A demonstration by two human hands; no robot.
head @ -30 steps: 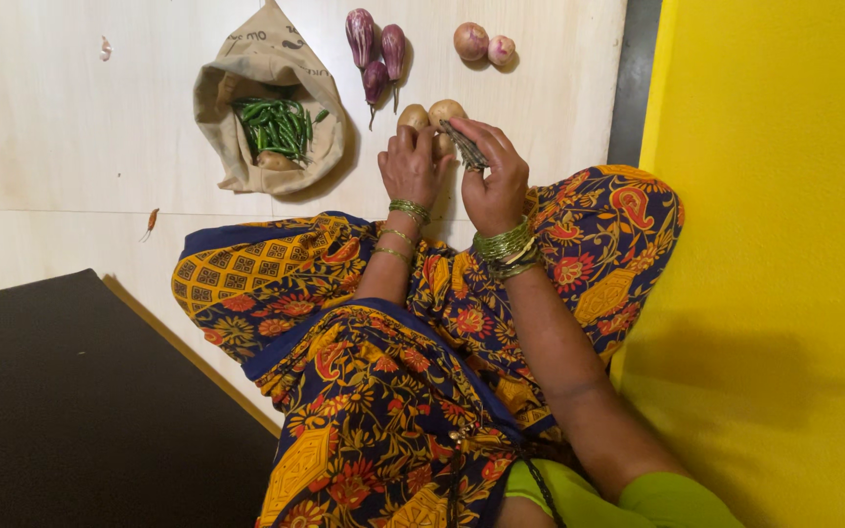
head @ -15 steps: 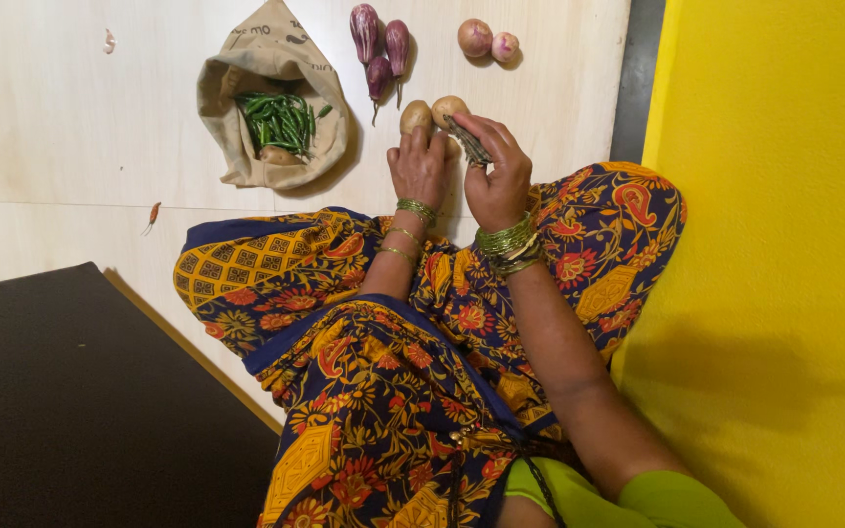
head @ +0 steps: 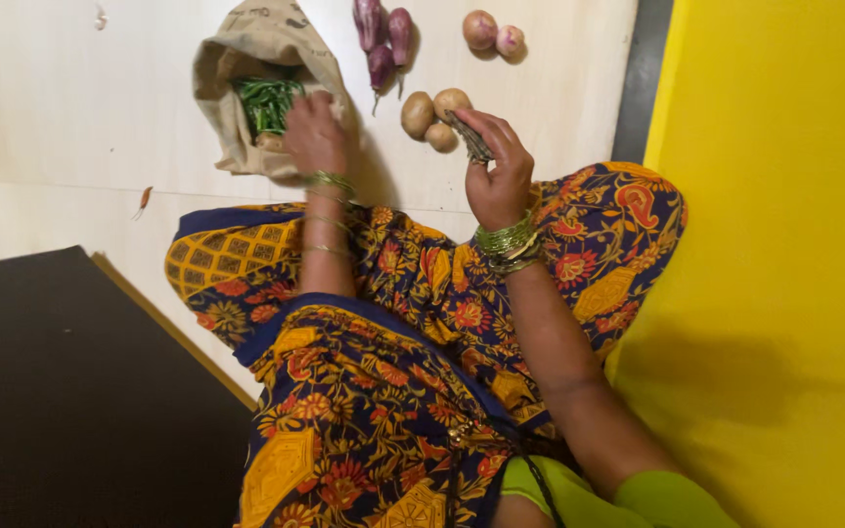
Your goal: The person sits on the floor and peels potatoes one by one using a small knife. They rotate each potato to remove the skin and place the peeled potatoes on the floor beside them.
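My left hand (head: 315,132) is at the mouth of a beige cloth bag (head: 237,59) that holds green chillies (head: 264,101). Its fingers lie over the bag's contents, and their grip is hidden. My right hand (head: 496,171) is raised over my knee and shut on a dark narrow tool (head: 468,137). Just beyond that hand, three brown potatoes (head: 419,114) lie together on the pale floor. Both wrists wear green bangles.
Small purple aubergines (head: 383,39) and two onions (head: 481,29) lie further out on the floor. A small red chilli (head: 142,200) lies to the left. A black mat (head: 51,391) fills the lower left, and a yellow wall (head: 775,244) the right. My patterned skirt covers my crossed legs.
My left hand left the potatoes and moved left to the bag of chillies. The right hand kept the dark tool and stayed in place. The view shifted slightly.
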